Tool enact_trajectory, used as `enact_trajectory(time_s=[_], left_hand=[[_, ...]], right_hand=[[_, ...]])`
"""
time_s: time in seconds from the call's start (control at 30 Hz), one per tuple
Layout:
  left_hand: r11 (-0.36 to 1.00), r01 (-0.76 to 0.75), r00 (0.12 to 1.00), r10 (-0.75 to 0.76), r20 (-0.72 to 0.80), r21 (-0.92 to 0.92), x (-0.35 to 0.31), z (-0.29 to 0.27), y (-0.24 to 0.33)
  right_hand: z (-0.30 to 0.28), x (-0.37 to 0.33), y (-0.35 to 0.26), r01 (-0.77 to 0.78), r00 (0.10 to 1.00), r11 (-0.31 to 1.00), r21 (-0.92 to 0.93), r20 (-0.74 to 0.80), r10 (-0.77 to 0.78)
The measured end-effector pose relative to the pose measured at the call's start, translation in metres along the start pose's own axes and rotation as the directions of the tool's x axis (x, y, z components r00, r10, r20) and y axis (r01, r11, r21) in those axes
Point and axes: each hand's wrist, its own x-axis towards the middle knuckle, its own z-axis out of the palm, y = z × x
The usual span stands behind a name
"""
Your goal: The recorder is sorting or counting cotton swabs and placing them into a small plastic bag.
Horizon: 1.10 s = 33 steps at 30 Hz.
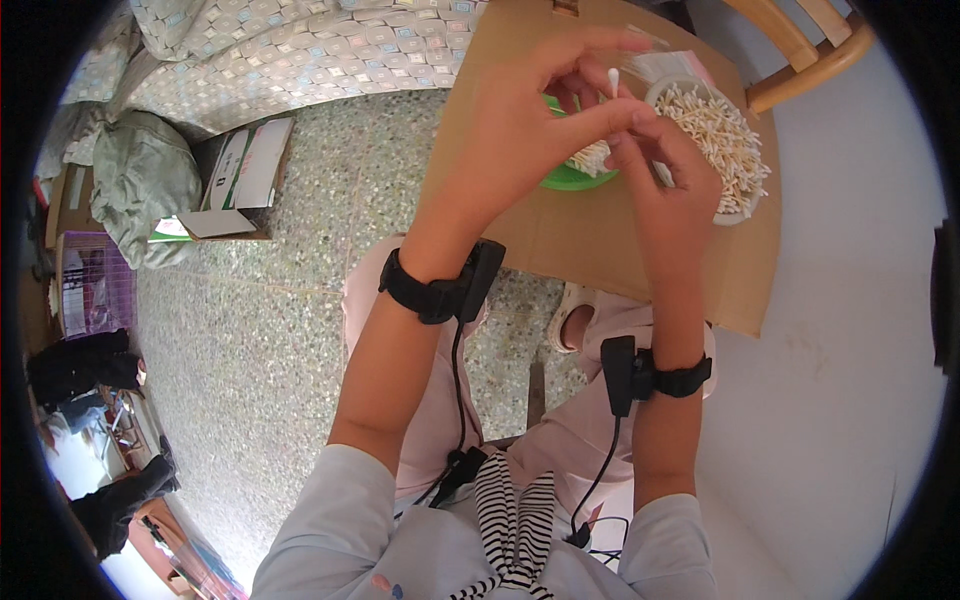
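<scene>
My left hand (535, 120) is raised over a cardboard-covered surface, thumb and fingers closed around a cotton swab (614, 80). One white tip of the swab sticks up above the left thumb, and the rest is hidden behind it. Against the left thumb tip, my right hand (675, 165) has its thumb and fingers bent into a pinch; what lies in it is hidden. Beneath the hands, a green dish (575, 182) with cotton swabs in it is partly covered. Beside the right hand stands a white bowl (738, 216) heaped with loose cotton swabs (715, 140).
The cardboard sheet (600, 235) bears both containers, with clear plastic packaging (675, 66) behind them. A wooden chair (815, 70) stands at the far right by a white wall (840, 240). An opened carton (245, 170) lies on the speckled floor (260, 330) to the left.
</scene>
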Motion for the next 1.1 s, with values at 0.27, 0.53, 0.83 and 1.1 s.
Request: enact_trajectory(time_s=[0.27, 0.53, 0.83, 1.1], left_hand=[[0.985, -0.082, 0.996, 0.084, 0.006, -0.154, -0.004, 0.005, -0.001], [0.971, -0.172, 0.985, 0.175, 0.003, -0.168, -0.003, 0.004, 0.000], [0.975, -0.214, 0.977, 0.215, 0.001, -0.052, -0.006, 0.004, 0.000], [0.976, -0.051, 0.998, 0.044, -0.035, -0.214, -0.003, 0.004, 0.005]], right_hand=[[0.000, 0.004, 0.000, 0.051, 0.990, 0.999, -0.011, -0.128, -0.052], [0.003, 0.004, -0.002, 0.000, 0.995, 0.967, 0.255, -0.093, 0.025], [0.003, 0.004, -0.002, 0.060, 0.998, 0.993, 0.098, -0.023, -0.058], [-0.010, 0.004, -0.007, 0.043, 0.992, 0.989, 0.142, -0.122, -0.025]])
